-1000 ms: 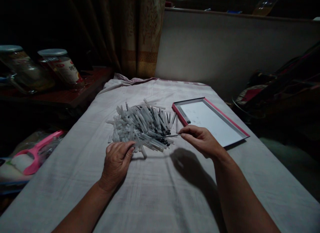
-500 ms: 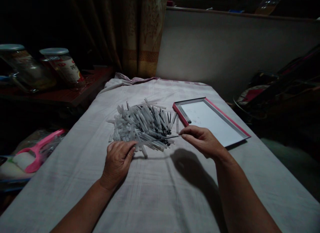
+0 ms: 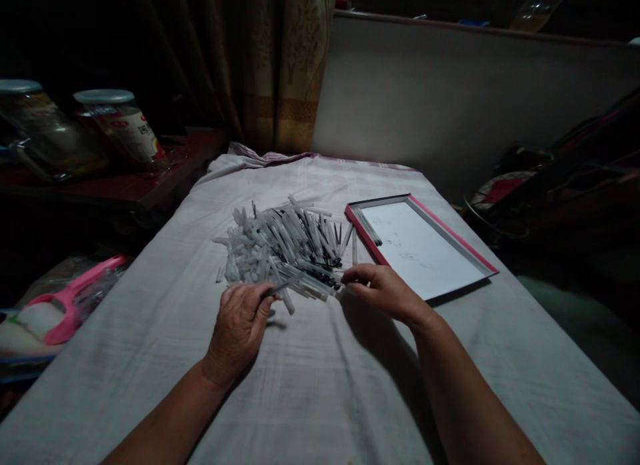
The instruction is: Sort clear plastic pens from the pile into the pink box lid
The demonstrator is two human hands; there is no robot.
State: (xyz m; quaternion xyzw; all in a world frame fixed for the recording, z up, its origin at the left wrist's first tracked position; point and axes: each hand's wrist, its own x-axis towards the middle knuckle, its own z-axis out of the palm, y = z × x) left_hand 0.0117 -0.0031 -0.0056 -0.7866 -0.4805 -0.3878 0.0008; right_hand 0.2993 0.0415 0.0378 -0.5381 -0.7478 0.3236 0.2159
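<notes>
My left hand is closed, with a thin dark pen refill pinched between thumb and forefinger. The refill points up and to the right, over the near edge of a pile. That pile is a heap of clear pen barrels, white caps and dark pen parts on the cloth. At the pile's right edge, my right hand has its fingers bent together beside the dark pen tips. What lies between those fingertips, if anything, is too small to make out.
A shallow red-edged tray with a white bottom lies to the right, several pens along its left side. A pale checked cloth covers the table. Jars stand on a dark side table at left, above a pink-handled item.
My right hand has moved left and slightly down to the pile's edge. The thin stick that spanned both hands no longer does; a refill now sticks out of my left hand alone.
</notes>
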